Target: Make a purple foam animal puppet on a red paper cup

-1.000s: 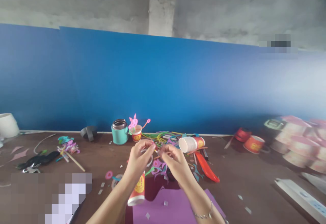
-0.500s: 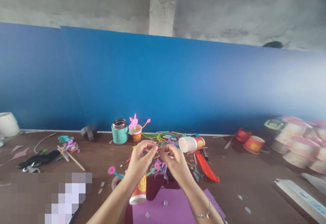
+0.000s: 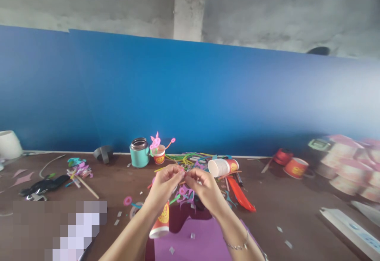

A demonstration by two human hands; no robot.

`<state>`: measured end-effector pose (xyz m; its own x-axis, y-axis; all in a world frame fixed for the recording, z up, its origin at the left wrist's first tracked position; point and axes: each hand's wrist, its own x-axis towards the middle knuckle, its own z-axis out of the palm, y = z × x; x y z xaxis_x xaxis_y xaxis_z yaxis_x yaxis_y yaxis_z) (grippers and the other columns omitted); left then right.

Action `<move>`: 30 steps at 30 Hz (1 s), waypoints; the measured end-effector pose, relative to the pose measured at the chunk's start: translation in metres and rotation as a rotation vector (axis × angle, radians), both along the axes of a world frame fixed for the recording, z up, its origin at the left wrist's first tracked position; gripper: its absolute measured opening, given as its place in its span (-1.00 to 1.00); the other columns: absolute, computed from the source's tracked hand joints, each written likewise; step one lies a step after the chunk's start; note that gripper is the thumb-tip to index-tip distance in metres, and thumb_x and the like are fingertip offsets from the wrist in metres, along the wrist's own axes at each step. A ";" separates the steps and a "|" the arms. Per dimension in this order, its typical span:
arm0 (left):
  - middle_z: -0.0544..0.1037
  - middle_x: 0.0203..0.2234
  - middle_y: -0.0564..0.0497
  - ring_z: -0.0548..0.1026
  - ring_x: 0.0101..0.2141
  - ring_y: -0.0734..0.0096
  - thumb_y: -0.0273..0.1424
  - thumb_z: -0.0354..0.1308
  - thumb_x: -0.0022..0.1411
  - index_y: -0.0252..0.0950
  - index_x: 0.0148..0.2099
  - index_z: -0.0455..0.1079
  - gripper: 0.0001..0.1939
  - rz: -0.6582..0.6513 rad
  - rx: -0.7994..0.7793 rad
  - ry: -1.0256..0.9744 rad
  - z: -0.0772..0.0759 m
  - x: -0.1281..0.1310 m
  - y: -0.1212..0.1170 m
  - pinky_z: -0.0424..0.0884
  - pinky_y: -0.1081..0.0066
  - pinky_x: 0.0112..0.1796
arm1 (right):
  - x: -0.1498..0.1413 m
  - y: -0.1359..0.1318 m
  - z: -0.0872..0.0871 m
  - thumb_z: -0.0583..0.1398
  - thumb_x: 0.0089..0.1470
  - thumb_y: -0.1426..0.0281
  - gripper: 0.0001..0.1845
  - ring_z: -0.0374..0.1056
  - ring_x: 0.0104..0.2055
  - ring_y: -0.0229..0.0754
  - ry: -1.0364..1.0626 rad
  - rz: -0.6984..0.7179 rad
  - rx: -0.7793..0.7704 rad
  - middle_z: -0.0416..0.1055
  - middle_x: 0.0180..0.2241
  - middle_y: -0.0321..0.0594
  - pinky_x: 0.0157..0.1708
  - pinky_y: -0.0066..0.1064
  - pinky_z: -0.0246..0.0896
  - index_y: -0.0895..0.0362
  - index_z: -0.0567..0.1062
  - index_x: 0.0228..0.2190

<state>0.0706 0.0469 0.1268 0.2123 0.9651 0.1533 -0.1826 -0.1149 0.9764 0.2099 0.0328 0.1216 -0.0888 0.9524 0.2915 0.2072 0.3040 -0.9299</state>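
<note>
My left hand [image 3: 166, 182] and my right hand [image 3: 201, 185] meet fingertip to fingertip above the table, both pinched closed. Whatever lies between the fingertips is too small to make out. Under my left forearm a red and yellow paper cup [image 3: 162, 221] lies tipped, partly covered by the arm. Near it, a pink disc on a blue stem [image 3: 128, 201] sticks out to the left, and a green stem [image 3: 175, 199] to the right. Below my hands is a purple sheet [image 3: 192, 249] with small pale scraps on it. Purple cut-out scraps [image 3: 186, 194] show between my wrists.
Behind my hands stand a turquoise jar [image 3: 139, 154] and a decorated paper cup [image 3: 159, 156]. Stacked paper cups [image 3: 221, 168] lie on their side, near a red plastic strip [image 3: 242, 195]. A power strip [image 3: 350, 229] and pink-white cups [image 3: 347, 166] are at right. A blue partition [image 3: 190, 94] rises behind.
My hands stay together at nearly the same spot, with slight finger movement. The tipped cup and the pink disc on its blue stem have shifted a little to the left.
</note>
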 end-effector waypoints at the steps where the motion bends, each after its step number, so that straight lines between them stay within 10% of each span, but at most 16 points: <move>1: 0.36 -0.58 0.07 0.30 -0.52 0.49 -0.17 0.20 0.02 -0.32 -0.47 0.38 -0.72 0.004 0.013 0.020 0.000 0.000 0.000 0.23 0.51 -0.49 | 0.000 -0.001 0.002 0.18 0.03 0.22 -0.71 0.17 -0.52 -0.30 -0.010 -0.001 0.024 0.28 -0.60 -0.34 -0.51 -0.49 0.09 0.17 0.42 -0.57; 8: 0.49 -0.38 -0.05 0.42 -0.28 0.28 -0.26 0.11 0.13 -0.28 -0.52 0.41 -0.74 0.098 0.303 0.304 -0.003 -0.005 0.005 0.30 0.38 -0.25 | 0.003 0.000 0.002 0.23 -0.03 0.24 -0.75 0.25 -0.52 -0.27 -0.041 -0.064 0.003 0.37 -0.61 -0.30 -0.53 -0.48 0.13 0.18 0.51 -0.56; 14: 0.48 -0.35 -0.04 0.42 -0.23 0.25 -0.35 0.06 0.18 -0.25 -0.49 0.38 -0.79 0.263 0.433 0.366 -0.008 -0.006 0.009 0.27 0.31 -0.14 | 0.006 0.003 -0.005 0.21 0.00 0.26 -0.64 0.38 -0.40 -0.15 -0.064 -0.160 0.014 0.51 -0.40 -0.19 -0.41 -0.39 0.25 0.16 0.48 -0.16; 30: 0.46 -0.32 -0.01 0.38 -0.19 0.29 -0.40 0.06 0.19 -0.25 -0.52 0.37 -0.77 0.333 0.552 0.490 -0.017 0.002 0.006 0.26 0.29 -0.14 | -0.007 -0.009 0.000 0.11 0.07 0.31 -0.73 0.31 -0.48 -0.23 -0.284 -0.267 0.083 0.45 -0.57 -0.28 -0.44 -0.46 0.10 0.15 0.44 -0.58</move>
<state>0.0721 0.0530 0.1099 0.0939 0.8018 0.5901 0.3796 -0.5768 0.7233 0.2029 0.0240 0.1220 0.0706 0.9271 0.3680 0.5347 0.2762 -0.7986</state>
